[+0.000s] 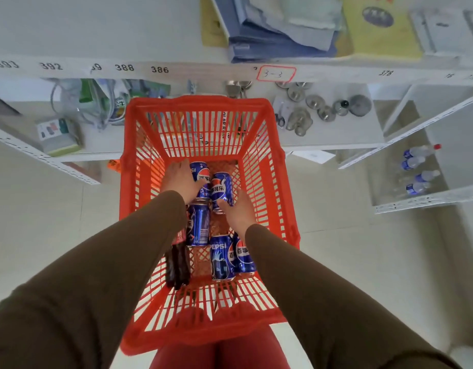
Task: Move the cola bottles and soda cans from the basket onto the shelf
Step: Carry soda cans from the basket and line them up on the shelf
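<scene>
A red plastic basket (270, 166) stands on the floor below me, against a white shelf (177, 71). Several blue Pepsi cans lie on its bottom. My left hand (180, 179) rests on the far-left can (200, 174), fingers wrapped over its side. My right hand (238, 211) touches the can beside it (222, 190), fingers closing around its lower end. Another can (198, 226) lies nearer, and two more (231, 257) lie side by side at the near end. A dark cola bottle (178, 265) with a red label lies along the left wall, partly hidden by my left sleeve.
The top shelf holds blue folders (280, 35) and a yellow booklet (379, 25). The lower shelf (336, 139) behind the basket carries metal knobs (315, 107), cables and small boxes. Water bottles (419, 169) lie on a low shelf at right. Pale floor surrounds the basket.
</scene>
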`<state>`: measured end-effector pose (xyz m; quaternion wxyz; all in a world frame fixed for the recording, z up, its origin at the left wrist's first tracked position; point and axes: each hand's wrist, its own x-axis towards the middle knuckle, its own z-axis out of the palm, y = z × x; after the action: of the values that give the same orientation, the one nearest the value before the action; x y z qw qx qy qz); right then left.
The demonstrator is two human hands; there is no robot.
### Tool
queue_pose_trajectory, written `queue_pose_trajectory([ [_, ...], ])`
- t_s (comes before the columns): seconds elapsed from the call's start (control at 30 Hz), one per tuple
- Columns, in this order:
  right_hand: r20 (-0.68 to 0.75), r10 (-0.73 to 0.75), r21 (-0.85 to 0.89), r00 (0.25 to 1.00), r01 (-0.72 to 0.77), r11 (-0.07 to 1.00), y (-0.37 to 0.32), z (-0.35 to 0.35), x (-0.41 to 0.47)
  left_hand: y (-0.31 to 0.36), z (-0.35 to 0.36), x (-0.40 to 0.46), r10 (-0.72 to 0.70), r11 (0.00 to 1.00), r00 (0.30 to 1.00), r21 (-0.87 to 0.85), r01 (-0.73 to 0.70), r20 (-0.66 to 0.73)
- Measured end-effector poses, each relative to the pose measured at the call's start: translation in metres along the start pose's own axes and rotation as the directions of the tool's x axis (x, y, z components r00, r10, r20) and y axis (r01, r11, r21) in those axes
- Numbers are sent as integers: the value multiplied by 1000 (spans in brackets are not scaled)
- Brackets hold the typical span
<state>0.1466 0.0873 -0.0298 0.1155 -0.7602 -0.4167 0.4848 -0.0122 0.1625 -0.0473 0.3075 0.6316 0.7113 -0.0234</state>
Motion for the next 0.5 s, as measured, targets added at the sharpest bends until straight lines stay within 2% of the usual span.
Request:
queue_pose_trajectory([
  [0.17, -25, 36, 0, 999, -36, 999, 18, 22, 31, -7, 10, 26, 3, 996, 1000, 91, -2, -5],
  [0.33, -81, 52, 20, 995, -50, 999, 35, 47, 64, -13, 23, 48, -72, 996, 997, 55, 72, 0],
  [0.5, -64, 97, 92, 993, -91, 992, 38, 56, 80, -6, 26, 57, -156, 982, 987, 118, 150, 47],
])
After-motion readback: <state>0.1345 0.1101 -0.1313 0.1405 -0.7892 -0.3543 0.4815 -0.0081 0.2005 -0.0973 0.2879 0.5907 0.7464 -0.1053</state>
